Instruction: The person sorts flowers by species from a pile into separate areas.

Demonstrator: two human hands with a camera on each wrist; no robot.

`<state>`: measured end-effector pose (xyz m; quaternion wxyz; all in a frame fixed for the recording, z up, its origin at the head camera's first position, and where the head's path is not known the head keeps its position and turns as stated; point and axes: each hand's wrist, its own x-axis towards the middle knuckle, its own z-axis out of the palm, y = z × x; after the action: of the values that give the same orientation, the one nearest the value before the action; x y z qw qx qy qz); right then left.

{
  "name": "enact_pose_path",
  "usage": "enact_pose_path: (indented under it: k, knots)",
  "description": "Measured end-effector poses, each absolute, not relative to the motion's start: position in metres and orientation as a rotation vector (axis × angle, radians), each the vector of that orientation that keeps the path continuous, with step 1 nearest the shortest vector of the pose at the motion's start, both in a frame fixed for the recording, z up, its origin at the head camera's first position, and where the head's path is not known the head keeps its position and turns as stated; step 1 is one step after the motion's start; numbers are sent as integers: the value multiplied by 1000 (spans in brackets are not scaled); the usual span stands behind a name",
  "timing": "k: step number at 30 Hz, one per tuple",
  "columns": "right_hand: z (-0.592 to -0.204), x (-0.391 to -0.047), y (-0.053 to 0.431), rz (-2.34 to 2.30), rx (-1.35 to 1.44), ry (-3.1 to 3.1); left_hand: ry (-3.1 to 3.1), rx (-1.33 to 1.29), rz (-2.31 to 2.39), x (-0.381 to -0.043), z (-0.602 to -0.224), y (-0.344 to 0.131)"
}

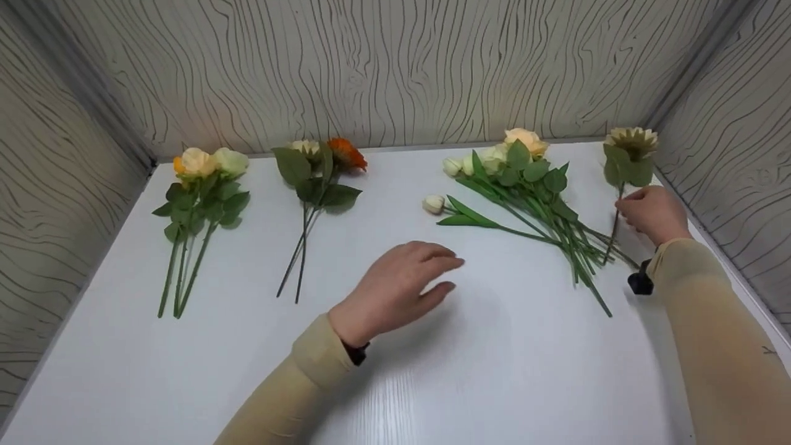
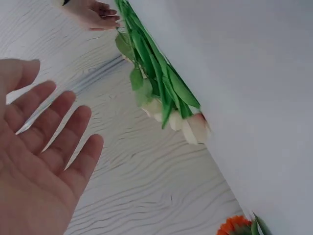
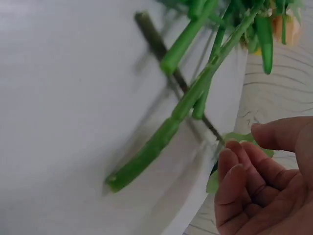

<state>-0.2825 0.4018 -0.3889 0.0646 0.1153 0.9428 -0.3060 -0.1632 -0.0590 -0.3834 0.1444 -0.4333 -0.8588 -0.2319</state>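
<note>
1. The pale flower (image 1: 631, 142) lies to the right of the mixed bunch (image 1: 536, 170).
2. At its stem (image 1: 614, 230), the right hand (image 1: 656, 213) has curled fingers; I cannot tell if they pinch.
3. The left hand (image 1: 398, 287), fingers apart, is to the near left of the bunch.

Soft light, probably from overhead, leaves a sheen on the white table (image 1: 389, 402) and a faint shadow under the left hand (image 1: 398, 289). Both wrist views look dimmer, with green stems (image 3: 145, 152) slightly blurred in the right.
</note>
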Motion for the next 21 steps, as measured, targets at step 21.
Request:
enact_pose_path:
  k: [21]
  knots:
    - [-395, -276, 423, -1060, 548, 2781, -2594, -1479, -639, -160, -387, -9]
